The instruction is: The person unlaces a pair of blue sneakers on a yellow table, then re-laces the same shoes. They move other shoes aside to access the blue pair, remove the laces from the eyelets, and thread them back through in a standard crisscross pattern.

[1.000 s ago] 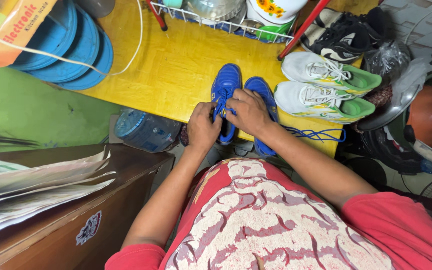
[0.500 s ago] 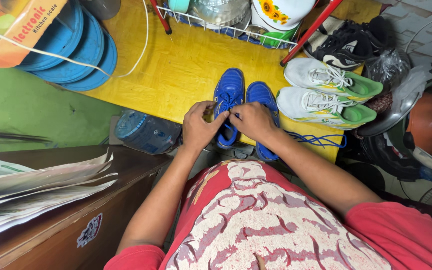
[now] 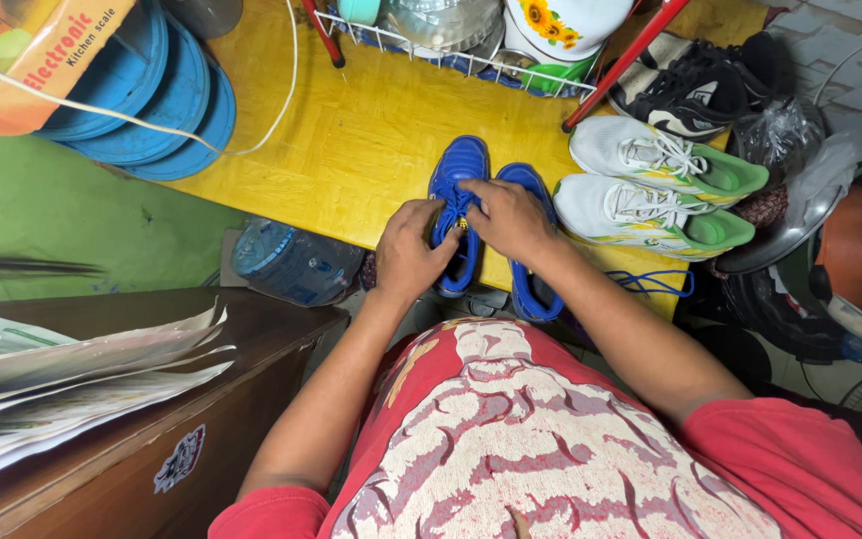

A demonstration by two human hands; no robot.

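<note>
Both hands are sliding forward along the left blue lace-up sports shoe on the yellow wooden desk: the left hand and right hand are pinching its blue lace higher up, suggesting tightening is progressing beside the white-and-green trainers.

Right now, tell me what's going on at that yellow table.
A person in a red shirt has both hands on the left blue shoe of a pair on the yellow table. The left hand and right hand meet over its laces. A white-and-green pair lies alongside, with a loose blue lace at the table's edge.
</note>
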